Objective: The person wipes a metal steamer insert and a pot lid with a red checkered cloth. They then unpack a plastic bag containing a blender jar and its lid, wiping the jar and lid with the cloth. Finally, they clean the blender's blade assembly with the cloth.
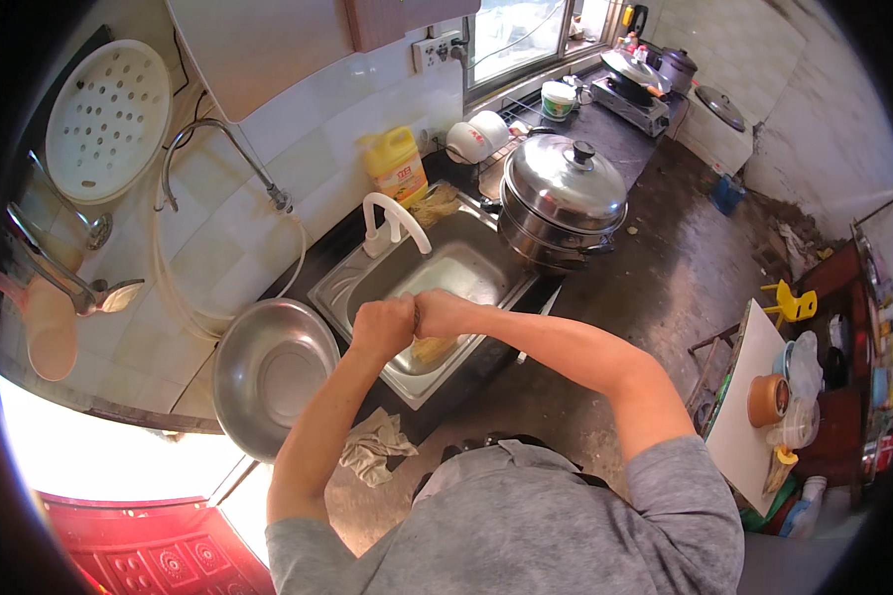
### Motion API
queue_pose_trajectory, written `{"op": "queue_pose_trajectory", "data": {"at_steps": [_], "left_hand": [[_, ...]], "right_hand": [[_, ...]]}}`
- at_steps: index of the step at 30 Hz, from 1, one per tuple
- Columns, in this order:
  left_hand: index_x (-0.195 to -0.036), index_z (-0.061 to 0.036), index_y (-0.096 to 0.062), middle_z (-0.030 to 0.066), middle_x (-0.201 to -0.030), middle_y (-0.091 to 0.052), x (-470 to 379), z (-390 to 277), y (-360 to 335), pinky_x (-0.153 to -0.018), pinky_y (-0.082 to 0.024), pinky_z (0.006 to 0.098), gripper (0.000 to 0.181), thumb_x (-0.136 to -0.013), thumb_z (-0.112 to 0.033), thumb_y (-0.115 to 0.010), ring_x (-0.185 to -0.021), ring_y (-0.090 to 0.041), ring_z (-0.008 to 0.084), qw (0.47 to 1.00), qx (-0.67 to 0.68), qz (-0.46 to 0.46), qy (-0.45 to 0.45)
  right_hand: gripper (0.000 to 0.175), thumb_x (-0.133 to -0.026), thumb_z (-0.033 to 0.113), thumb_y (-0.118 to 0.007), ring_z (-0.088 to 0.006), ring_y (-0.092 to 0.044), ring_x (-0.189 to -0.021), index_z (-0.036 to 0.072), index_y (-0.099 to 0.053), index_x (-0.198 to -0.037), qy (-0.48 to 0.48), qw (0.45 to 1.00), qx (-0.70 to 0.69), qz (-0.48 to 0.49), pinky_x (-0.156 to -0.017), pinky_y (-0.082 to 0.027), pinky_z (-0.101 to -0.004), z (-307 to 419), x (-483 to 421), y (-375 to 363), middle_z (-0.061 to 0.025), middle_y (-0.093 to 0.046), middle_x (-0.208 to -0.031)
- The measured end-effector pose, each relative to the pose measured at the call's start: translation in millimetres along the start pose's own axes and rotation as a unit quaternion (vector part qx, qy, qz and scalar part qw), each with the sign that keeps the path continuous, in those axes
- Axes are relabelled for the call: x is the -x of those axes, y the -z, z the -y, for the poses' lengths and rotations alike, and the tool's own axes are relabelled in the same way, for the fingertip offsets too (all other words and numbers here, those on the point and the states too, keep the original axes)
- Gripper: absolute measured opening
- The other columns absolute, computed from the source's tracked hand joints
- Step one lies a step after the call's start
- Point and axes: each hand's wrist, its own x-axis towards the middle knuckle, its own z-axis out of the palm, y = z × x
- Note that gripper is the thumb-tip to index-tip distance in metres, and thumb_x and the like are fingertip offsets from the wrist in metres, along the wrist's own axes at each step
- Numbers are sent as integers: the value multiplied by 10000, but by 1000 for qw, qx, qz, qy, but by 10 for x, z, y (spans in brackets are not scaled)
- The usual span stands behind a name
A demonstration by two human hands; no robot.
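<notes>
My left hand (pixel 383 327) and my right hand (pixel 443 314) are closed and pressed together above the near part of a stainless steel sink (pixel 476 260). Something small and dark shows between them, too little to name. Below my right hand a yellowish item (pixel 433 348) lies in the sink; what it is, I cannot tell. The white faucet (pixel 398 219) arches over the basin just beyond my hands. A large steel bowl (pixel 279 375) stands left of the sink, beside my left forearm.
A lidded steel steamer pot (pixel 565 193) stands at the sink's right end. Behind the sink are a yellow detergent jug (pixel 396 167) and stacked white bowls (pixel 478 137). A crumpled cloth (pixel 376 446) hangs at the counter's near edge. A table (pixel 744 416) with containers stands at right.
</notes>
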Motion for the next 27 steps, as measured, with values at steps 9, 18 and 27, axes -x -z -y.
{"op": "queue_pose_trajectory", "data": {"at_steps": [9, 18, 27], "left_hand": [[-821, -25, -673, 235, -806, -668, -116, 77, -68, -747, -523, 507, 145, -744, -131, -609, -845, -644, 437, 977, 183, -4, 110], [-862, -46, -690, 80, -734, -673, -157, 234, -60, -623, -511, 351, 233, -631, -61, -716, -641, -642, 214, 819, 514, 174, 189], [-1374, -78, -452, 144, -1055, -645, 196, 124, -1189, -684, -574, 377, 611, -886, -378, -663, -868, -666, 235, 893, 364, 138, 223]], "right_hand": [[229, -794, 134, -610, -380, -671, -734, 76, -554, -1008, 17, 972, 212, -99, -619, -506, -499, 138, -33, 45, -165, -679, -764], [288, -794, 177, -641, -354, -682, -715, 68, -492, -1016, 126, 923, 308, -193, -582, -530, -444, -4, -24, 74, -138, -657, -744], [728, -629, 235, -853, -391, -656, -960, -52, -375, -1098, -265, 934, -185, -151, -789, -524, -444, -857, 730, -863, -269, -646, -952]]}}
